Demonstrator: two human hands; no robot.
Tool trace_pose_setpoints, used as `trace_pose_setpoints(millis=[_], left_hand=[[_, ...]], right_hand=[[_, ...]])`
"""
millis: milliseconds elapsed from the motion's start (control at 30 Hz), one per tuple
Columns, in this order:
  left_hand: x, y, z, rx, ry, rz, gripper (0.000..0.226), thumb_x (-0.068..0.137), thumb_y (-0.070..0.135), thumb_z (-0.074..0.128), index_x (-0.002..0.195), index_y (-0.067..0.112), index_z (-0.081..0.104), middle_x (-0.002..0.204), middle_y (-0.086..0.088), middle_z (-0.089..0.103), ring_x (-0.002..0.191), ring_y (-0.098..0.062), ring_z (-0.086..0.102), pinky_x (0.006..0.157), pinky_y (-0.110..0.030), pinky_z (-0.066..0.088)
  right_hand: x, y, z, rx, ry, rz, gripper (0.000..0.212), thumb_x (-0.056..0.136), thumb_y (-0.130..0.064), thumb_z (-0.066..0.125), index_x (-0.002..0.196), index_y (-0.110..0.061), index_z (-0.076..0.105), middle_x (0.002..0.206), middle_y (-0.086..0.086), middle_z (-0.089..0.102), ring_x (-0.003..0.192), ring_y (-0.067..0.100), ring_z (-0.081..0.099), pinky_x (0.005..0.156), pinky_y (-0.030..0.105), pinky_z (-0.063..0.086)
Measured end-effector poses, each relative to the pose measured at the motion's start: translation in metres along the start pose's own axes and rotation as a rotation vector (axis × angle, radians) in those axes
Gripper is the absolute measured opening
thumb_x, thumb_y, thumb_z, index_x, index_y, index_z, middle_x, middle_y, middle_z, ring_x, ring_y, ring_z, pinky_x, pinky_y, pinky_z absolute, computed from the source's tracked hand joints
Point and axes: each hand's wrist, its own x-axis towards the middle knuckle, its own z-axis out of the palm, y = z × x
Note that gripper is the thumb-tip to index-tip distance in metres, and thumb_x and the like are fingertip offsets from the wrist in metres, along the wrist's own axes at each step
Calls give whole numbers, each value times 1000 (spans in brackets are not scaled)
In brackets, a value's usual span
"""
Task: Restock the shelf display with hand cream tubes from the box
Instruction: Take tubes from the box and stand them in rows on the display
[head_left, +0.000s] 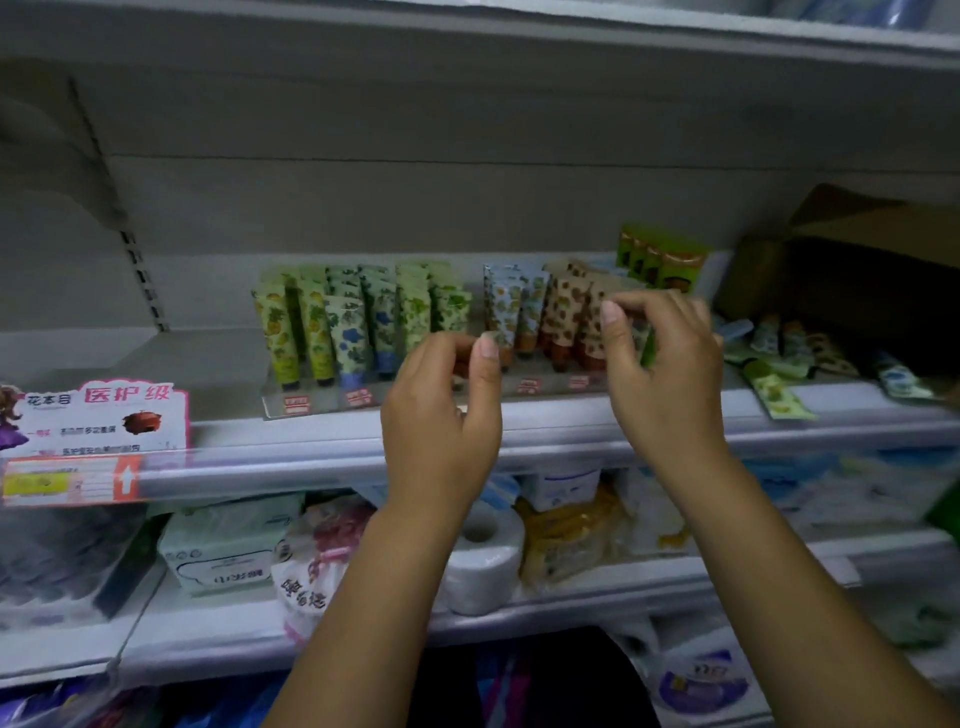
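Note:
A clear display rack (322, 402) on the middle shelf holds upright rows of hand cream tubes: green and blue floral ones (358, 322) at the left, blue and brown ones (540, 312) at the right. My left hand (441, 410) hovers in front of the rack's middle, fingers curled and apart, holding nothing. My right hand (660, 364) is raised in front of the brown tubes, thumb and fingers slightly pinched with nothing visible between them. A brown cardboard box (841, 270) lies open on its side at the shelf's right, with loose tubes (779, 384) spilled before it.
A pink promo sign (98, 415) clips to the shelf edge at left. Green boxed products (660, 257) stand behind the rack. The lower shelf holds tissue packs (228, 545), a toilet roll (483, 556) and bagged goods.

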Motion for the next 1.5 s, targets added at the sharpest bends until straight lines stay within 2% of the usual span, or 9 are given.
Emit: trace_pose_setpoints(millis=[300,500,700,800,933,1100,1233,1367,1500], left_hand=[[-21,62,99,-284,-322,-43,24,106,35,51,91,22,65,83,14,64,82,-4,61,68,-15,42],[-13,82,162,-202,-520,-228,23,102,40,58,91,22,67,79,12,65,76,1,59,62,-18,42],[-6,103,216,-156,-684,-382,34,100,36,62,83,8,69,79,-8,69,79,-26,65,66,-34,44],[-6,106,242,56,-754,-362,55,98,53,57,66,8,61,73,-17,66,78,-37,64,64,-39,44],[-8,108,263,396,-738,-236,67,93,69,48,96,8,73,110,-14,66,113,-39,53,85,-41,43],[-12,103,266,510,-811,-250,76,86,77,51,118,11,70,127,-16,62,122,-38,49,94,-40,42],[-12,94,267,429,-807,-294,68,83,76,61,100,11,72,113,-14,69,110,-36,60,86,-40,50],[-16,94,263,393,-757,-292,62,85,71,62,91,10,72,100,-10,66,104,-35,59,85,-40,51],[-18,91,262,235,-663,-379,60,85,67,62,69,10,71,74,-10,69,77,-32,64,63,-36,49]], right_hand=[[-26,104,-86,-124,3,284,19,101,-30,57,110,-17,66,104,-10,57,112,19,51,95,43,45],[-27,159,-122,-130,-26,475,12,99,-29,60,103,-24,70,102,-7,65,111,15,52,86,28,39],[-3,192,-146,-24,-41,550,21,91,-34,72,108,-21,73,106,-9,70,103,8,61,86,25,47],[12,206,-153,-33,-95,530,26,92,-29,71,115,-17,71,106,-7,69,100,7,61,86,23,48],[37,219,-143,-56,-208,519,28,95,-30,67,119,-14,70,105,-6,67,101,8,61,88,26,47],[54,239,-122,-98,-316,592,27,88,-31,76,109,-14,74,101,-2,73,98,15,67,87,35,54],[52,243,-117,-73,-321,669,39,80,-29,84,114,-12,74,104,0,73,101,15,67,95,32,54],[51,244,-116,-78,-294,701,32,82,-28,82,109,-12,74,101,-1,72,99,16,66,95,34,53],[50,241,-122,-7,-208,739,24,88,-25,77,107,-10,73,92,-4,70,92,14,66,87,32,53]])
